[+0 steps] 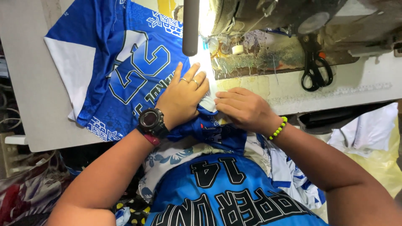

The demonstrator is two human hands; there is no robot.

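Both hands press flat on the blue jersey (pixel 125 71), which is spread over the table's left half. The left hand (pixel 182 98) has fingers spread; the right hand (pixel 245 108) pinches the white hem (pixel 206 69) beside the sewing machine (pixel 268 25). Keeping the fold taut and fingertips back from the needle seems wise.

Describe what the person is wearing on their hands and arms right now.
Both arms are bare, with no sleeves in view. The left hand has two thin metal rings on its fingers and a chunky black digital watch with a dark red band edge at the wrist. The right hand wears a beaded bracelet of bright yellow-green beads.
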